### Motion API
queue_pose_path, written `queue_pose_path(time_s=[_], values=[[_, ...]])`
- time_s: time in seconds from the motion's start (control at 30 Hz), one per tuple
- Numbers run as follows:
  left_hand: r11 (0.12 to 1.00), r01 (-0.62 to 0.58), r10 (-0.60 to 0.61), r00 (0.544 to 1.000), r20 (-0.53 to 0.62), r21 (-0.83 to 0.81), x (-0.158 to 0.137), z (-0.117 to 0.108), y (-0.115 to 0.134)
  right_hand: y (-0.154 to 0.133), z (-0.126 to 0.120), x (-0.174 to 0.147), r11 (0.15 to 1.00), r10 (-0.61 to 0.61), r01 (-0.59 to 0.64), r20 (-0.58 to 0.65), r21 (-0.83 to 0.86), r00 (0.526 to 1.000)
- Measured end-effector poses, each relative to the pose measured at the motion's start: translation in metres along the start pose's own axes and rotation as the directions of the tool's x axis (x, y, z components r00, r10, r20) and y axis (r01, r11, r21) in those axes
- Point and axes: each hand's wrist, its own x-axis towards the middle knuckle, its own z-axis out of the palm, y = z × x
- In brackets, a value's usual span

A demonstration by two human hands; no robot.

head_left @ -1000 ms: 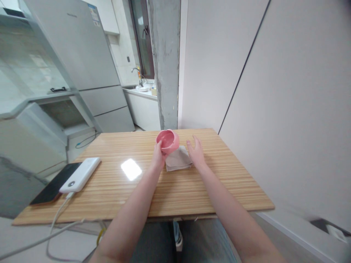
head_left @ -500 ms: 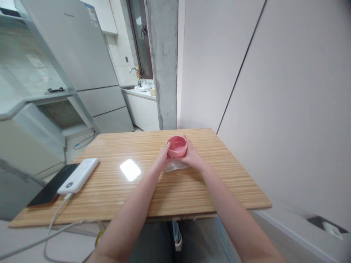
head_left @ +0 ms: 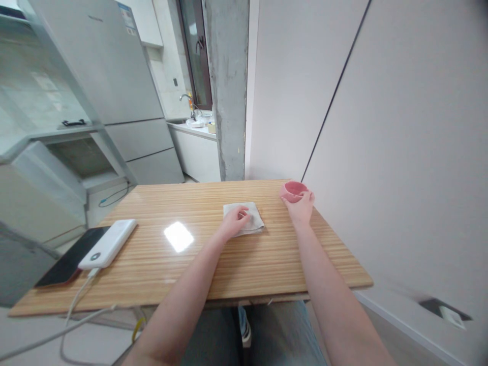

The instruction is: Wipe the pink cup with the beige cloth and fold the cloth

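Note:
At the table's far right corner, my right hand (head_left: 300, 207) grips a small pink bowl (head_left: 293, 188) by its near side, the thumb at the left and the fingers at the rim. The bowl stands upright by the table edge, its near wall partly hidden by the hand. A folded, light grey cloth (head_left: 256, 219) lies flat near the middle of the table. Over its left part rests my left hand (head_left: 233, 222), fingers loosely curved and apart from the thumb, with nothing seen between them.
On the table's left are a white power bank (head_left: 109, 245) with a cable (head_left: 78, 292) plugged in and a dark flat device (head_left: 70, 258). A wall (head_left: 366, 152) borders the right side. Beyond stand a fridge (head_left: 99, 66) and a sink counter (head_left: 194, 150).
My right hand has carried the pink bowl from above the cloth to the far right corner. My left hand has let go of the bowl and come down on the cloth.

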Motion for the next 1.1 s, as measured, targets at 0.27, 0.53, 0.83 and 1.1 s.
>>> queue_pose_path(time_s=[0.27, 0.53, 0.83, 1.1], values=[[0.828, -0.307, 0.144, 0.925, 0.351, 0.470, -0.013, -0.014, 0.011, 0.023, 0.010, -0.004, 0.998, -0.002, 0.003, 0.014, -0.056, 1.000], [0.874, -0.297, 0.158, 0.922, 0.354, 0.384, -0.010, -0.016, 0.008, 0.021, 0.013, -0.006, 0.997, 0.037, -0.029, 0.099, -0.077, 0.994], [0.910, -0.276, 0.219, 0.954, 0.207, 0.310, -0.005, -0.014, 0.000, -0.027, 0.002, -0.022, 0.992, -0.123, 0.127, 0.118, -0.026, 0.985], [0.781, 0.023, -0.213, 0.949, -0.231, -0.624, 0.006, -0.037, 0.009, -0.068, 0.022, -0.074, 0.920, -0.340, 0.382, 0.670, 0.090, 0.660]])
